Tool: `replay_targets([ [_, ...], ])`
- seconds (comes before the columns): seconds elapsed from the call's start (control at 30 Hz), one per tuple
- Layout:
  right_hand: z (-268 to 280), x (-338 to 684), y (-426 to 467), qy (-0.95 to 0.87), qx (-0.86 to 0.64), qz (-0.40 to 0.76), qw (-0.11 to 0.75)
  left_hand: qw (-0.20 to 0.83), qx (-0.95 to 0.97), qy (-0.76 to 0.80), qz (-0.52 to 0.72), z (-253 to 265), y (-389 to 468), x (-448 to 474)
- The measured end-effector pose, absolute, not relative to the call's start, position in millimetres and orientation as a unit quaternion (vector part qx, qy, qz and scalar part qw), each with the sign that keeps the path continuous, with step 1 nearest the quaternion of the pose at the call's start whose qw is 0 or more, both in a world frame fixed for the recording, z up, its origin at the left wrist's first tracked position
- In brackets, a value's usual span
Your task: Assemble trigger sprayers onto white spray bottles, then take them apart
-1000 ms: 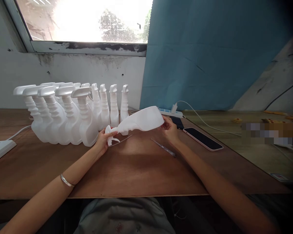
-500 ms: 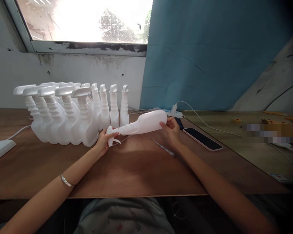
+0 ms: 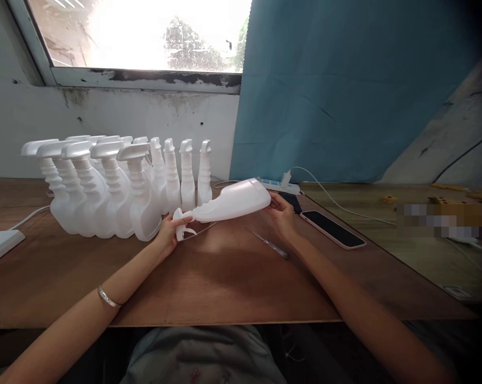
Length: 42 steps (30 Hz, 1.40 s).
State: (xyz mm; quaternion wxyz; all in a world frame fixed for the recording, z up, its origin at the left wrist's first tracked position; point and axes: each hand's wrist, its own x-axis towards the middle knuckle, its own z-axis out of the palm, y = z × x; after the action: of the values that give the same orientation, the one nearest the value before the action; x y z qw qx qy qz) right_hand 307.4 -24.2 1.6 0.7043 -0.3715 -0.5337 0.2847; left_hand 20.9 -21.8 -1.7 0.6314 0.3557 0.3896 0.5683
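Bottle in hand: you have one white spray bottle (image 3: 241,201) above the middle of the table (image 3: 224,288), turned nearly on its side, neck to the left, base to the right.
Spray head: the white spray head (image 3: 179,215) sits at the left end of this bottle, its trigger pointing down; your grip partly hides the join to the neck.
Left hand: your left hand (image 3: 168,233) is closed around the spray head, thumb laid across it near the neck.
Right hand: your right hand (image 3: 281,214) is narrowed on the base, fingertips and thumb at its edge; the far fingers are partly hidden.
Thin rod: a thin line shows just below the neck, slanting up to the right; too fine to identify.
Standing bottles: a tight cluster of white spray bottles (image 3: 142,208) stands upright at the far left, heads on.
Screwdriver: a slim screwdriver (image 3: 269,244) lies on the table, left of your right forearm, tip to the far left.
Phone: a phone (image 3: 333,229), dark screen up, lies to the right of your right hand.
Power strips: one (image 3: 2,248) at the left edge, another (image 3: 278,185) beyond the bottle.
Bracelet: a silver bracelet (image 3: 108,297) circles your left forearm.
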Motion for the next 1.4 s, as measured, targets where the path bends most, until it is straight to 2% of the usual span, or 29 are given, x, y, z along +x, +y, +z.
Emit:
replay_targets([
  [0.17,-0.7,313.3,-23.3,-0.547,-0.408,0.231,0.694,0.621,0.369,0.401,0.564,-0.7,-23.2,19.9],
  [0.4,0.4,301.9,-25.3,-0.512,-0.379,0.247,0.730,0.608,0.396,0.398,0.561,-2.9,-24.3,19.7],
  [0.67,2.5,299.6,-25.9,-0.482,-0.378,0.363,0.702,0.610,0.385,0.399,0.566,-3.3,-24.2,22.5],
  [0.93,-1.0,310.1,-21.1,-0.489,-0.376,0.264,0.741,0.625,0.380,0.394,0.556,-4.7,-22.1,21.9],
  [1.2,0.2,305.0,-26.8,-0.547,-0.326,0.270,0.722,0.623,0.394,0.394,0.549,-1.4,-26.8,23.2],
  [1.3,-5.0,307.0,-21.2,-0.526,-0.376,0.268,0.714,0.599,0.421,0.397,0.553,-2.9,-26.6,23.2],
  [1.4,-10.6,308.4,-16.6,-0.496,-0.449,0.241,0.703,0.521,0.500,0.399,0.566,-3.9,-27.3,22.6],
])
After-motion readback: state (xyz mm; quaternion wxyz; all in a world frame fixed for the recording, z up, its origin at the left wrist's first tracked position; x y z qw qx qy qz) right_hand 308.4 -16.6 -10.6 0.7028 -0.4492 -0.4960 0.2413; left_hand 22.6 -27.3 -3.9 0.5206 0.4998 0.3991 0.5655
